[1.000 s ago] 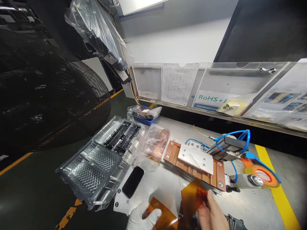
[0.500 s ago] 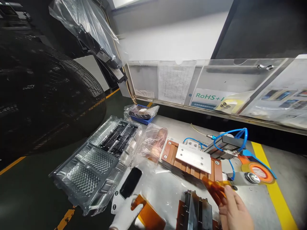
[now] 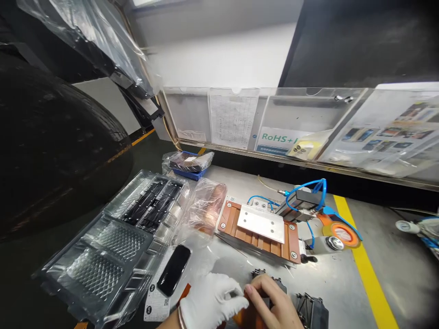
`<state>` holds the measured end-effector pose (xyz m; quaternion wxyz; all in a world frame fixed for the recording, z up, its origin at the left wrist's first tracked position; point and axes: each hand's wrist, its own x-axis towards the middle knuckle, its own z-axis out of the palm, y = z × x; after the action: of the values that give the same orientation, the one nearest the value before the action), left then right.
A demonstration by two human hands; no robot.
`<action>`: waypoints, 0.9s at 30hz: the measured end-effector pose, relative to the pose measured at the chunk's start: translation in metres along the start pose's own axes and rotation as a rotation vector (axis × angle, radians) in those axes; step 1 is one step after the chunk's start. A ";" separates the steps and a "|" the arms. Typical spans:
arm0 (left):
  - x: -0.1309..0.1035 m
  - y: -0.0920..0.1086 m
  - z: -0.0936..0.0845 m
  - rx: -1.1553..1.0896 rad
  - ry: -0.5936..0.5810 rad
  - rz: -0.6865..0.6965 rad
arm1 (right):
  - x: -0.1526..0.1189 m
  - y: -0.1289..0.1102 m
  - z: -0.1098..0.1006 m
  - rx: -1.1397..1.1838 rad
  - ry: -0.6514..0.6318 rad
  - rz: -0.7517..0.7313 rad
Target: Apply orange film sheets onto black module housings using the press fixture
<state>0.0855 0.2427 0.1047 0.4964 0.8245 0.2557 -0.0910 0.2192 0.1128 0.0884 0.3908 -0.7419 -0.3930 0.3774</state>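
Left hand: gloved left hand (image 3: 209, 304), fingers curled onto an amber film sheet (image 3: 245, 315), pinning it to the bench (image 3: 336, 283).
Right hand: bare right hand (image 3: 272, 304) meets it, fingertips pinching the same sheet.
Beyond the hands: a dark ribbed part (image 3: 308, 310), a phone (image 3: 173, 269), a copper fixture (image 3: 260, 228).
Handling: flat, even pressure likely keeps the film unwrinkled.

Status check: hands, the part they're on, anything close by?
Left hand gloved, right hand bare, both on orange film. Dark part beneath. Black phone just left.
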 end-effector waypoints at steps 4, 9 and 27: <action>0.006 -0.018 0.008 0.029 0.008 -0.016 | 0.002 0.023 -0.017 0.182 -0.028 0.111; 0.017 -0.033 0.006 -0.312 0.139 -0.124 | 0.023 0.086 -0.079 0.264 0.417 0.355; 0.089 -0.040 0.000 -0.772 0.240 -0.208 | 0.015 0.095 -0.059 0.694 0.356 0.427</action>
<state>0.1407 0.2869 0.0383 0.7240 0.5523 0.4091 0.0588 0.3034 0.0724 0.0250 0.5916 -0.6846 -0.0077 0.4257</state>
